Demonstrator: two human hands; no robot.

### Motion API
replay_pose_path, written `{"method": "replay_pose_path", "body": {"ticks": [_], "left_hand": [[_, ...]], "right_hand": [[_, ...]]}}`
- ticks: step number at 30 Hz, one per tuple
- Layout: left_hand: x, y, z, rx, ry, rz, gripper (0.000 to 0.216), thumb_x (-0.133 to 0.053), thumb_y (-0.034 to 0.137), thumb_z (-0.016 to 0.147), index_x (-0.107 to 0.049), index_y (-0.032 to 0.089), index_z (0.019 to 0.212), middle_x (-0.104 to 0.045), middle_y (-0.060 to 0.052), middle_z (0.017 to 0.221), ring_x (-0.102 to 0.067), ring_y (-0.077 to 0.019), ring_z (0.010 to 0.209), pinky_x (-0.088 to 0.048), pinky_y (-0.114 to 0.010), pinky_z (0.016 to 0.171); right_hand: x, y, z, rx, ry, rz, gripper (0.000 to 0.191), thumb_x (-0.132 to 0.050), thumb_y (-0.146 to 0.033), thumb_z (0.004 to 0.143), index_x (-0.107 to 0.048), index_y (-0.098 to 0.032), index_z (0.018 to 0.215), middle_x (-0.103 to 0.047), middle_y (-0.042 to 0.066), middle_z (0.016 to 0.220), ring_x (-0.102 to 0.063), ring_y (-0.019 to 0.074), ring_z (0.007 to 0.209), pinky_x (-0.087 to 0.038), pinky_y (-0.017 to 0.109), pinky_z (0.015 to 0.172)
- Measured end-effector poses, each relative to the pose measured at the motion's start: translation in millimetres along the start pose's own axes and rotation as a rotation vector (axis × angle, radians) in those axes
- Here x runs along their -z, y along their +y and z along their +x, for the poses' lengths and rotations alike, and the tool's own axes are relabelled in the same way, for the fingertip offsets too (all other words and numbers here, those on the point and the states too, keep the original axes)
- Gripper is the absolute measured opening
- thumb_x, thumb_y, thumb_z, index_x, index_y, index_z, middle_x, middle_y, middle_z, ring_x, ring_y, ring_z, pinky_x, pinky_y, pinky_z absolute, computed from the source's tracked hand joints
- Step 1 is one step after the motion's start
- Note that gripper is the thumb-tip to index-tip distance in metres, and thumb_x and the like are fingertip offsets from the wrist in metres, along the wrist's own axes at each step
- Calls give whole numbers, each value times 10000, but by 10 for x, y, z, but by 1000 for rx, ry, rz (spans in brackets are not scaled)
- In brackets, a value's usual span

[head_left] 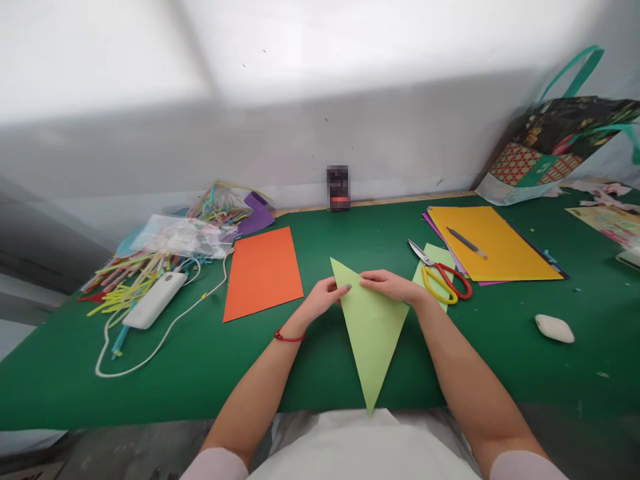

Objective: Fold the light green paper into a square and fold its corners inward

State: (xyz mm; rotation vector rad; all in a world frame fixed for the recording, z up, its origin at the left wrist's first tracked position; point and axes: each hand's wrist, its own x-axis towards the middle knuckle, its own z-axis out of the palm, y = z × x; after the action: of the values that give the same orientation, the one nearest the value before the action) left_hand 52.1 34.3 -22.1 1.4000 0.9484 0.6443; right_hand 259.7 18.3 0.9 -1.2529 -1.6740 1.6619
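A light green sheet of paper, folded to a triangle, is held between my two hands, its long point hanging toward the table's front edge. On its left edge, my left hand pinches the paper with thumb and fingers. Over the upper right edge, my right hand grips it, the fingertips near the top. To the right, scissors with one yellow and one red handle lie across a light green paper piece. An orange sheet rests flat left of my left hand.
At the right, a pen lies on a yellow sheet stacked over other papers. A white case sits nearer. Leftward are a white power bank, its cable and many paper strips. A patterned bag stands against the wall.
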Motion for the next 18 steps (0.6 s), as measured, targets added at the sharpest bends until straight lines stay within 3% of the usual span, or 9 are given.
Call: {"method": "replay_pose_path", "body": {"ticks": [6,14,18], "left_hand": [[17,-77,38,-6,56,40,379,-680,442,717,-689,141,947,-724,-94,917,-658,-221,807,-525,-310,643],[88,-15,35,-111,214,144,360,-625,492,737,-693,156,845,-718,-63,812,-648,-186,709,-532,-291,601],[149,51,5,-182,223,43,396,-617,525,741,-690,173,906,-728,-77,912,-668,-202,809,-545,-282,622]], "right_hand": [[-61,25,52,8,21,-113,330,-479,-463,872,-649,-205,987,-666,51,979,-608,205,847,-480,332,734],[-58,9,37,59,0,-210,287,-452,-384,891,-639,-212,1025,-663,45,1046,-594,197,901,-444,315,779],[-29,19,21,38,-39,-223,313,-460,-447,878,-643,-202,945,-661,36,936,-584,185,808,-437,308,715]]}}
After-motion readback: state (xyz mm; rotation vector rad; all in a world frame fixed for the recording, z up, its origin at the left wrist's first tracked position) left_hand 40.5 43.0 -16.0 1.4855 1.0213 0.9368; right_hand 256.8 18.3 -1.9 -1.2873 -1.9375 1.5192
